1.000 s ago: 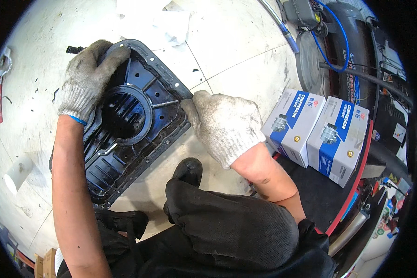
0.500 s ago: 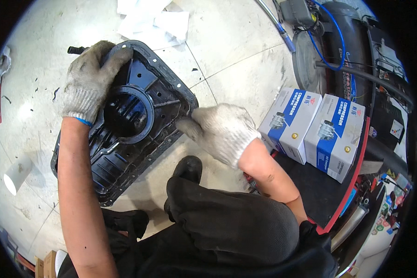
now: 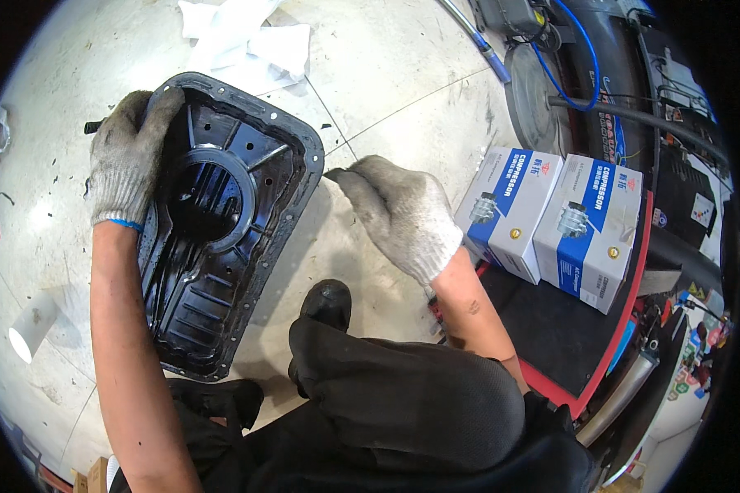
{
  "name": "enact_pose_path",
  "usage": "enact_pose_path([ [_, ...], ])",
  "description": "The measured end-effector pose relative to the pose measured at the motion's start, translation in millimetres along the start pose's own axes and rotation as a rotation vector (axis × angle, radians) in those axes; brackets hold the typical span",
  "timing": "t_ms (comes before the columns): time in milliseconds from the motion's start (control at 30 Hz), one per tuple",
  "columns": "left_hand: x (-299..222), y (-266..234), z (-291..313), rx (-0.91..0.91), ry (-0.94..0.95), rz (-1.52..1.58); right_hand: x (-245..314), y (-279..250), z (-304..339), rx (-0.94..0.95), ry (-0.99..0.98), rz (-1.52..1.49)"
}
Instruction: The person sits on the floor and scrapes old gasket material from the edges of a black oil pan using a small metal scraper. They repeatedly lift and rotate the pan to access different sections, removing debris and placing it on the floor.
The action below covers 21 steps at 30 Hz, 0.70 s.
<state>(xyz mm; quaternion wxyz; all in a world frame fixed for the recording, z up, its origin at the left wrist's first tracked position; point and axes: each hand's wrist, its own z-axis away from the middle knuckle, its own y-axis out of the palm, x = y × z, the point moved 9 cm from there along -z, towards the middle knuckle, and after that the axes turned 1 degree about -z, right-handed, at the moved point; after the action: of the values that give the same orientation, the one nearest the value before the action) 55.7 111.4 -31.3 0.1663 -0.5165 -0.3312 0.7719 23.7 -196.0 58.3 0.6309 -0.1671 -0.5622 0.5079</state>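
A black oil pan (image 3: 259, 234) is tilted in front of me, its open ribbed inside toward me, with a round ring and dark wet oil in it. My left hand (image 3: 131, 148), in a dirty knit glove, grips the pan's upper left rim, the thumb over the edge and the fingers partly hidden behind. Just off the pan's right rim is my gloved right hand (image 3: 399, 205), thumb and fingers pressed together. A small dark bit shows at its fingertips, too small to name.
Two white and blue boxes (image 3: 588, 238) stand on a red-edged black cart (image 3: 543, 337) at my right. White paper sheets (image 3: 255, 45), a white paper cup (image 3: 33, 329) and dark scraps lie on the tiled floor. A black tank (image 3: 592, 90) with a blue hose is at the far right.
The pan has turned more upright and shifted left with my left hand. My right hand has come off its right rim, and its fingers have closed together.
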Motion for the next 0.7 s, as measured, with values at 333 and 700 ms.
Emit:
enact_pose_path([
  [333, 8.1, -3.1, 3.4, -0.05, -0.035, 0.029, 9.2, 22.3, 5.4, -0.072, 0.049, 0.167],
  [700, 4.7, -6.1, 12.8, -0.07, -0.066, 0.035, 1.5, 49.0, 26.0, -0.026, 0.147, 0.081],
])
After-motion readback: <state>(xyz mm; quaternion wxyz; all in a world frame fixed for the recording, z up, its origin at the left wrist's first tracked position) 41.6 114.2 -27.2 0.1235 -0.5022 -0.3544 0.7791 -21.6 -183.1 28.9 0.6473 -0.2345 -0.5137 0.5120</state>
